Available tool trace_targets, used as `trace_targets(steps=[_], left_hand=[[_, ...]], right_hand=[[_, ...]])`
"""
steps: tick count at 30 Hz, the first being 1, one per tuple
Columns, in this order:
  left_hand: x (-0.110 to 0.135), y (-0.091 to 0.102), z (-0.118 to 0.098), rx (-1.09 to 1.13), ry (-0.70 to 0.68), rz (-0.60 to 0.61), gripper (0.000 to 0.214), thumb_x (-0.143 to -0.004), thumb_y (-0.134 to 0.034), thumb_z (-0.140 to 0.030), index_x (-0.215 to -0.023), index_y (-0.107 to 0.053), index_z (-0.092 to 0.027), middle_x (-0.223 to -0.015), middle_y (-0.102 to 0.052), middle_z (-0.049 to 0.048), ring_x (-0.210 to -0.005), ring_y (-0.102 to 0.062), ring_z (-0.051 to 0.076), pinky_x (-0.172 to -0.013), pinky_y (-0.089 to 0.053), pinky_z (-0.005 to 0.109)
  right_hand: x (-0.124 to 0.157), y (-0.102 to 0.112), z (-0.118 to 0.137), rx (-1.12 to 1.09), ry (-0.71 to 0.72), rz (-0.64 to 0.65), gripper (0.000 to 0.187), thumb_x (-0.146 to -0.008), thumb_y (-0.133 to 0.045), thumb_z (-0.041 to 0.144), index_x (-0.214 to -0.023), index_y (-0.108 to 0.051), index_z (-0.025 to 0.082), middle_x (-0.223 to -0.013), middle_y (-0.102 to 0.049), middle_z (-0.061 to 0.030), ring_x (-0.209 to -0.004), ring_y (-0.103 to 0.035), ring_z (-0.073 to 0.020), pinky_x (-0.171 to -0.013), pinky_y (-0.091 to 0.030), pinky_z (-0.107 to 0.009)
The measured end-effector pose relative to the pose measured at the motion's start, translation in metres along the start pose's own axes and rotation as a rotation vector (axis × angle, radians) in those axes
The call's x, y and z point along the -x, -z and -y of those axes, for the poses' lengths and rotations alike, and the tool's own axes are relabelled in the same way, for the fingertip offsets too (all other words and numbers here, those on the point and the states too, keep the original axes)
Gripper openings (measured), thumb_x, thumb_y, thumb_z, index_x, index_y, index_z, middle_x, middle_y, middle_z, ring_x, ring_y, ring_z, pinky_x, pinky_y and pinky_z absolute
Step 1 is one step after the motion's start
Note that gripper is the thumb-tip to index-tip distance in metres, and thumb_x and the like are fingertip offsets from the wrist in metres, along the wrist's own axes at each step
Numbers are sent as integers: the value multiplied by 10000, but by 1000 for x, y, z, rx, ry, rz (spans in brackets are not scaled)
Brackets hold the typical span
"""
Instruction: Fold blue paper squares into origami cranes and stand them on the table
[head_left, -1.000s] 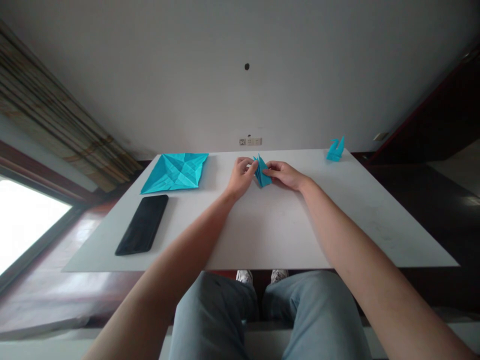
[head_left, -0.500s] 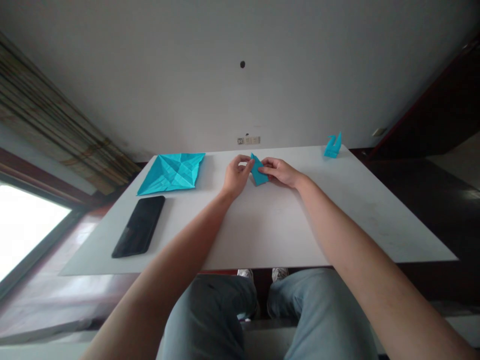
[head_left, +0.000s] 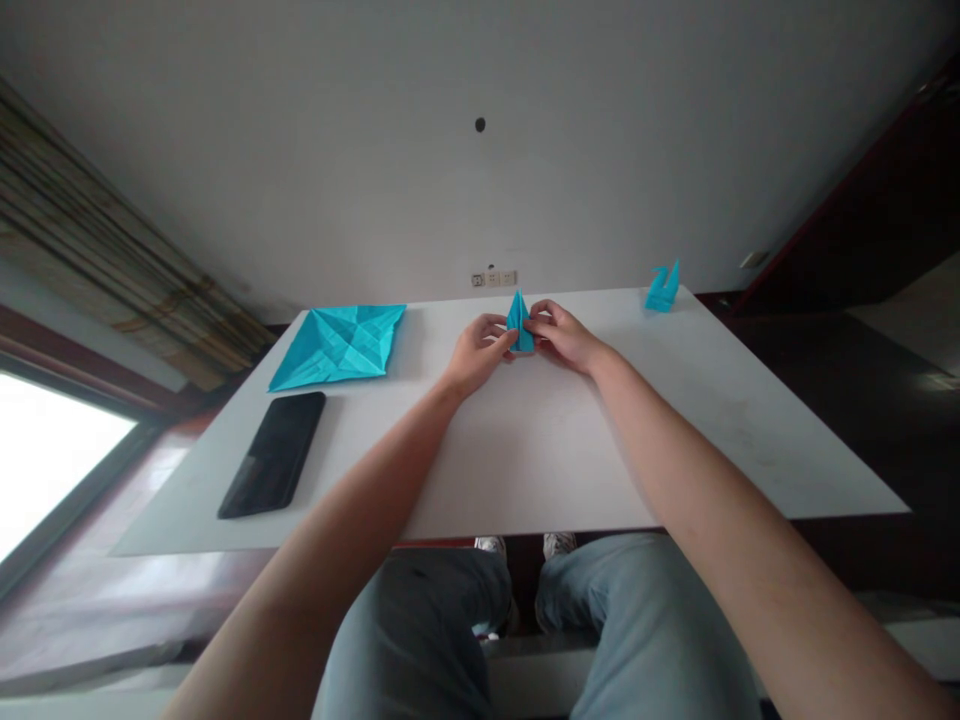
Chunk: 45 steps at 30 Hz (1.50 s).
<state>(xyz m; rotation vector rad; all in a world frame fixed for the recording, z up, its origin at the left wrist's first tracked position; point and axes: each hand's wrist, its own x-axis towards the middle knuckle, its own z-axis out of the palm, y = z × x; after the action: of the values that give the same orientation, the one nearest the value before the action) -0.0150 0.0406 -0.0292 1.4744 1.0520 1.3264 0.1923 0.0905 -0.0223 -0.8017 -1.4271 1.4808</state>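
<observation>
I have the narrow folded teal paper (head_left: 520, 322) pinched near the far edge of the desk (head_left: 525, 450), about midway along it, with its point aimed away from me. The left hand (head_left: 476, 355) and right hand (head_left: 562, 335) come in from either side, both curled nearly closed. The fingers (head_left: 506, 338) of each hand press on the paper's flanks, though this view hides exactly how the layers are gripped, and I cannot tell whether the lower end touches the desk. To handle this well, I would keep both pinches level and the pressure even, so the layers line up and the point comes out sharp — squeezing harder on one side would skew the folds. Off to the left, a creased flat teal sheet (head_left: 337, 347) lies near the far left corner, with a black phone (head_left: 274, 455) closer to the left edge. A small folded paper figure (head_left: 662, 290) stands near the far right corner.
</observation>
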Motion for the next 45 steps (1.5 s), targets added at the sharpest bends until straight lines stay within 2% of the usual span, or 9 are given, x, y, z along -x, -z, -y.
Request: trace_targets(steps=[4,7,12,18,25,32,36,40,45], left_hand=[[1,-2,0,0,3,0,404,-925,-983,-399,-1112,-686,-199,-987,-816,19,-711,-795,138,-665,-640,261],[0,-2,3,-24,-8,-17,411,-888,-1011,-380,-1065,-686,-199,-966,-793,9,-718,-782,140,-649,-634,262],[-4,2,8,-148,-61,-45,402,-914,-987,-454,-921,-673,-203,-750,-726,-14,-631,-669,116,-556,-468,211],[-5,3,11,-118,-135,-79,326,-942,-934,-472,-1000,-762,-201,-1136,-858,86,-1068,-813,209,-868,-672,297],[1,2,5,-67,31,55,455,-969,-920,-574,-964,-635,-218,-712,-744,-5,-594,-651,120,-544,-425,206],[-3,2,2,-42,-74,-131,454,-912,-994,-375,-1090,-598,-245,-889,-724,-54,-635,-650,84,-588,-465,202],[-2,0,2,-18,-51,-134,456,-940,-969,-315,-1123,-556,-258,-843,-701,-79,-609,-645,80,-564,-448,182],[1,-2,0,-2,-15,-82,492,-937,-975,-398,-1168,-564,-256,-960,-745,-48,-625,-742,114,-557,-560,214],[3,-2,0,-9,-34,-82,434,-988,-914,-435,-1172,-565,-253,-1088,-742,-15,-550,-765,130,-464,-521,223]], right_hand=[[2,-3,7,22,-7,16,471,-731,-983,503,-929,-636,255,-849,-714,27,-796,-653,-174,-765,-521,-331],[5,-5,12,7,-41,50,521,-736,-1007,592,-933,-667,250,-897,-720,4,-829,-658,-183,-753,-538,-333],[8,-5,15,100,-29,123,621,-702,-1058,697,-934,-721,230,-927,-725,-22,-844,-639,-185,-779,-539,-347],[4,-1,8,68,15,98,570,-742,-1044,657,-929,-705,240,-880,-668,2,-807,-605,-177,-767,-532,-357],[3,-3,6,32,17,68,628,-662,-1087,613,-932,-642,262,-871,-649,44,-775,-582,-150,-702,-503,-311],[0,0,3,18,33,13,646,-682,-1067,621,-1008,-632,272,-858,-625,49,-747,-571,-154,-685,-514,-315],[-1,1,1,10,24,15,560,-717,-1017,519,-1080,-667,277,-868,-677,44,-747,-594,-155,-695,-537,-309],[1,1,1,46,11,25,555,-714,-972,398,-1155,-653,286,-988,-752,28,-841,-686,-175,-712,-576,-300],[3,-3,2,96,-5,57,588,-705,-975,376,-1159,-614,283,-1020,-763,24,-882,-707,-181,-673,-576,-275]])
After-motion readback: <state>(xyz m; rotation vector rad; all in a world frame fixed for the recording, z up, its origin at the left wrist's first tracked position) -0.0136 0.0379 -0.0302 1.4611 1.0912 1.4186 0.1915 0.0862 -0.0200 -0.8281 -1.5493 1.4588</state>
